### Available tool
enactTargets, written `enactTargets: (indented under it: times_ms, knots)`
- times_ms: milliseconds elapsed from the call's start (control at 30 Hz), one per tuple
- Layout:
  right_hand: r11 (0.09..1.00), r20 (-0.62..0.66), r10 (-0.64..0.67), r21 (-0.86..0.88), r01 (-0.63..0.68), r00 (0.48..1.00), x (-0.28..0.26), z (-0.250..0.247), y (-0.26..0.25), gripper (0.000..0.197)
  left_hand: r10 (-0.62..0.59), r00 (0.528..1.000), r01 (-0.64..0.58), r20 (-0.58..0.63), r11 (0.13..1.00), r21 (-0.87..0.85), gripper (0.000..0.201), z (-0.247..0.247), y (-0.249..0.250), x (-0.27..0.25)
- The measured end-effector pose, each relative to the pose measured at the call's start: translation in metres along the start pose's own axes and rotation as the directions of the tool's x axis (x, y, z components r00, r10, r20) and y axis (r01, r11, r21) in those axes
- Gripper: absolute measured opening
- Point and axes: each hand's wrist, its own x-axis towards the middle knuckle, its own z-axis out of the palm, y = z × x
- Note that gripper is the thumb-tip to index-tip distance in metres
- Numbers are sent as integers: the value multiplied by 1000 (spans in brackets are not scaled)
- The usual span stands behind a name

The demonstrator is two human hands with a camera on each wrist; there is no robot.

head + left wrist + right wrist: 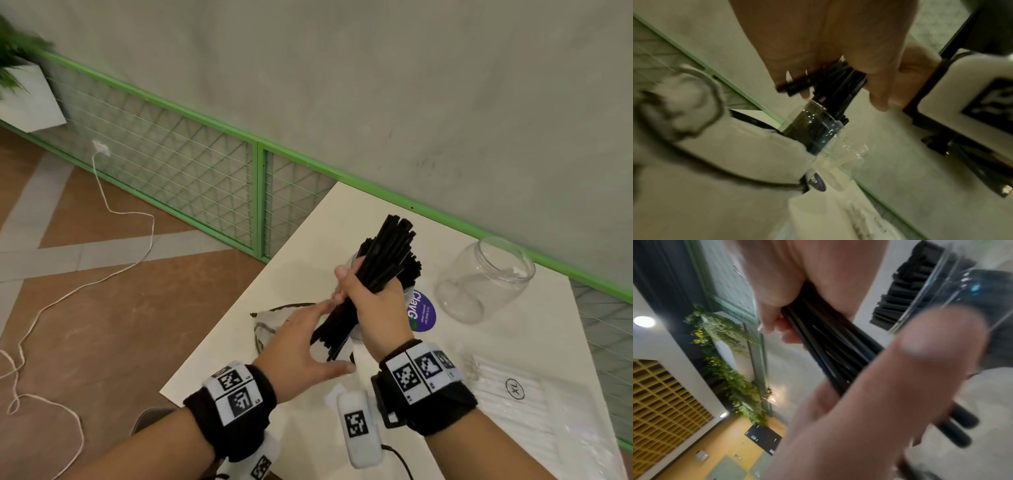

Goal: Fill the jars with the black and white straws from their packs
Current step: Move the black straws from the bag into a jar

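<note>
My right hand (371,301) wraps a thick bundle of black straws (380,270), fingers and thumb curled round its middle; that grip is tight enough to keep the smooth, matte tubes bunched, though they fan out unevenly at the top. The bundle tilts, its upper ends leaning away from me and to the right, its lower ends pointing down toward my left hand (301,349). That hand is flat and relaxed, fingers straight and spread, fingertips just at the lower ends of the straws; it grips nothing. Under it lies the crumpled clear plastic pack (270,325) with a dark edge, flattened on the table (308,219).

Behind my right hand stands a clear jar (409,291), mostly hidden, already holding more black straws that stick up past its mouth; the right wrist view shows their cut ends through the glossy wall. Beside its base a round purple sticker (423,313) lies on the smooth, cream table. Further right an empty jar (483,279) of the same transparent, rounded shape stands with a wide ribbed neck, well apart from the first. Near my right wrist lies a flat, clear pack of white straws (513,387), marked XL in a circle.
</note>
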Motion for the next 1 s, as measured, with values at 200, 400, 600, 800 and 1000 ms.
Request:
enactTargets:
  times_ms: [200,400,600,800,1000]
  knots:
    - [996,46,43,78,-47,998,-8,-3,-5,26,13,999,-5,31,972,-236,15,6,24,21]
    - [994,-36,55,99,-51,998,-10,-15,2,24,0,992,32,130,971,-238,12,12,28,26]
    - [999,-57,10,46,-7,998,-7,-32,0,26,53,974,-21,222,990,-141,38,13,37,42]
    - [987,-318,-72,116,114,945,21,-78,-18,40,-42,997,44,60,999,-32,86,-15,19,79]
    - [982,-382,-78,127,136,921,30,-97,-20,33,65,994,-92,84,920,381,128,-9,35,143]
